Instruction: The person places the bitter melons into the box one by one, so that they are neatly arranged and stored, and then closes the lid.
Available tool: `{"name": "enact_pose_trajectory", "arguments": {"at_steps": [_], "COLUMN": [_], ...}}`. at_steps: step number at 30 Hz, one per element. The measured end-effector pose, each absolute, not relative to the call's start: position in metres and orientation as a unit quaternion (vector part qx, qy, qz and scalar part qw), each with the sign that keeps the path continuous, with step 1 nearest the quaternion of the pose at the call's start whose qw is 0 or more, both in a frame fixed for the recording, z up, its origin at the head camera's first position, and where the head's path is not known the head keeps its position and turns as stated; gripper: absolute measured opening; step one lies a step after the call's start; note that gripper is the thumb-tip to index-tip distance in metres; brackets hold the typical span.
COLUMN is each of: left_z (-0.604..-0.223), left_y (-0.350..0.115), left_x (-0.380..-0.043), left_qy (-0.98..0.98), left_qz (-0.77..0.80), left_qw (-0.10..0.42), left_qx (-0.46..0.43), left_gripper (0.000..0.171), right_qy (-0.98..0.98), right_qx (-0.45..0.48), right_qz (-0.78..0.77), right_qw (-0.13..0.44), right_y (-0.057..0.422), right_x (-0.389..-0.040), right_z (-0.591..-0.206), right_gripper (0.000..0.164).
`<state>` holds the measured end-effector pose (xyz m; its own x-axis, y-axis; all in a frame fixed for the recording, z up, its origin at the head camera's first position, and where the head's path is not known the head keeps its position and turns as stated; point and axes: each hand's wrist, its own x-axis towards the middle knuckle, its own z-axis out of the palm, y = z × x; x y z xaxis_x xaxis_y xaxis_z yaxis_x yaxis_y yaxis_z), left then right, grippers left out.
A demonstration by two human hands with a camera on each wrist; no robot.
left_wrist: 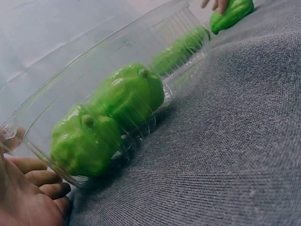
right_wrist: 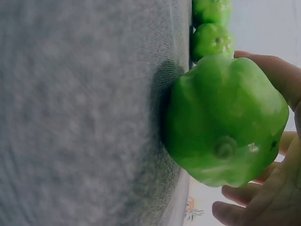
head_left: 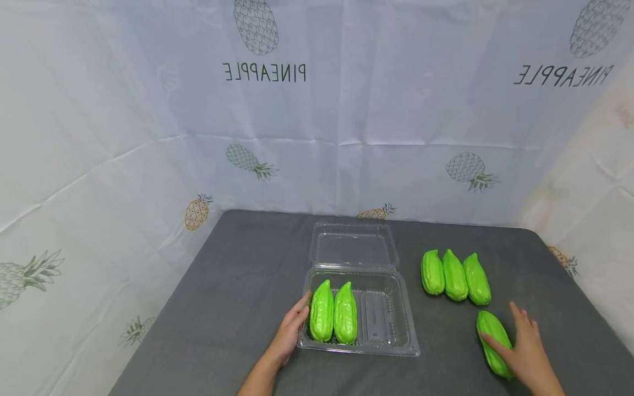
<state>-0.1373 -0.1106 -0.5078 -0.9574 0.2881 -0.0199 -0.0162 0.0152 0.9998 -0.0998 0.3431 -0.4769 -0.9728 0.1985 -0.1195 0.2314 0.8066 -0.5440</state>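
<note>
My left hand (head_left: 292, 329) rests against the left side of a clear plastic clamshell box (head_left: 378, 350), its fingers fairly straight along the wall in the left wrist view. Inside the box, two glossy green bitter melons (head_left: 322, 312) lie side by side in the left half, pointed tips away from me. At the right, my right hand (head_left: 531, 352) spreads around a single bitter melon (right_wrist: 225, 122) on the table. The thumb (right_wrist: 270, 70) lies along one side of that melon, while the other fingers stand loosely spread on the far side.
Three more bitter melons (head_left: 454, 276) lie in a row right of the box. The box's lid (head_left: 354, 246) is folded back, flat behind it. Grey cloth covers the table (head_left: 238, 275), and white pineapple-print curtains (head_left: 317, 110) hang around its back and sides.
</note>
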Motion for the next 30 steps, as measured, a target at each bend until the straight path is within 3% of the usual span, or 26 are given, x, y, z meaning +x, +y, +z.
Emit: {"name": "enact_pose_trajectory", "arguments": {"at_steps": [10,17,30], "left_z": [-0.510,-0.508,-0.505], "left_y": [-0.111,-0.110,-0.110], "left_x": [-0.138,-0.138,-0.138], "left_qy": [0.691,0.695,0.706], "left_qz": [0.707,0.703,0.692], "left_qw": [0.117,0.118,0.113], "left_qx": [0.098,0.094,0.098], "left_gripper": [0.063,0.062,0.060], "right_qy": [0.942,0.944,0.953], "right_qx": [0.129,0.128,0.082], "right_qz": [-0.290,-0.272,-0.274], "right_qw": [0.106,0.140,0.098], "right_y": [0.344,0.338,0.328], "right_x": [-0.103,-0.103,-0.098], "right_z": [-0.480,-0.483,-0.484], "right_gripper": [0.110,0.102,0.086]}}
